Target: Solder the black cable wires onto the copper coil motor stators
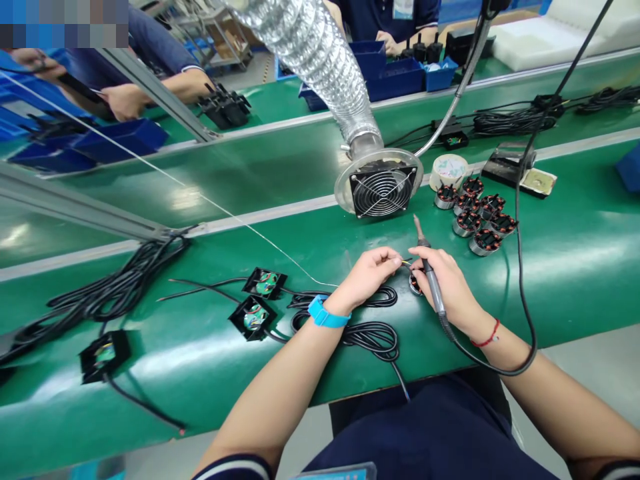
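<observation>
My right hand is closed around a soldering iron, its tip pointing up and away from me. Under the fingers of that hand sits a small motor stator, mostly hidden. My left hand pinches thin wires between thumb and fingertips, just left of the iron. A blue strap circles my left wrist. Coiled black cables lie under and beside my left forearm. Two open black boxes with green circuit boards rest to the left.
A fume extractor fan hangs ahead on a silver duct. Several stators stand at right, near a tape roll and a soldering iron stand. Another box and cable bundles lie left. Co-workers sit across the bench.
</observation>
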Tool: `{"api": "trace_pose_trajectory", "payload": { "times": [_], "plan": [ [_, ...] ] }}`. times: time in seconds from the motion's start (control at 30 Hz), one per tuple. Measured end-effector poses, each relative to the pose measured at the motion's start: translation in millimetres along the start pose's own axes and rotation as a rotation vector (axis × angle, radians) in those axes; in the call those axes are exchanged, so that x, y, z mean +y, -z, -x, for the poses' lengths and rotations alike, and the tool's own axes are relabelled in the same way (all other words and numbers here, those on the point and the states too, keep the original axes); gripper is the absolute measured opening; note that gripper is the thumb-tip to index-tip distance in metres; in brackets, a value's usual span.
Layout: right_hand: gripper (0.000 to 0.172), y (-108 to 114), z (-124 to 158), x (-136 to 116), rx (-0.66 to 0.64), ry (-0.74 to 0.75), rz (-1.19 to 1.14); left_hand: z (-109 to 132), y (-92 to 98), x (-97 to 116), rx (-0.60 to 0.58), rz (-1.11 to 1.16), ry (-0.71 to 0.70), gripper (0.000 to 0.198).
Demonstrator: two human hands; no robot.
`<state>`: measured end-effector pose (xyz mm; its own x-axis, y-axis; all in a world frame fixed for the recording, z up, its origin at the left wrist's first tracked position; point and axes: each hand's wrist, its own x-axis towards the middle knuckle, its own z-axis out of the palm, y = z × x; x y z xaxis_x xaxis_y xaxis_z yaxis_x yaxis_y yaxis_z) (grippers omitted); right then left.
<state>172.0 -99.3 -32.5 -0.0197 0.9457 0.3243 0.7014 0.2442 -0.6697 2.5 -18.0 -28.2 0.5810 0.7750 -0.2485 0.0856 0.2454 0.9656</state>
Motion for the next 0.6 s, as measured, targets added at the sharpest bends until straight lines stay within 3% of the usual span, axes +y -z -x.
{"api": "trace_pose_trajectory", "payload": {
  "times": [0.23, 0.43, 0.6],
  "plan": [
    [0.032, 11, -9, -16, -0.007, -0.028, 0.049, 3, -0.7, 5, -0.024, -0.032, -0.016, 0.034],
    [0.03, 11, -10, -15, -0.024, -0.12, -0.155, 3, 1.5, 9, -0.057, -0.025, 0.001, 0.035],
    [0.042, 13, -11, -1, -0.105, -0.141, -0.321, 4, 0.7, 11, -0.072, -0.04, -0.009, 0.031]
  ]
}}
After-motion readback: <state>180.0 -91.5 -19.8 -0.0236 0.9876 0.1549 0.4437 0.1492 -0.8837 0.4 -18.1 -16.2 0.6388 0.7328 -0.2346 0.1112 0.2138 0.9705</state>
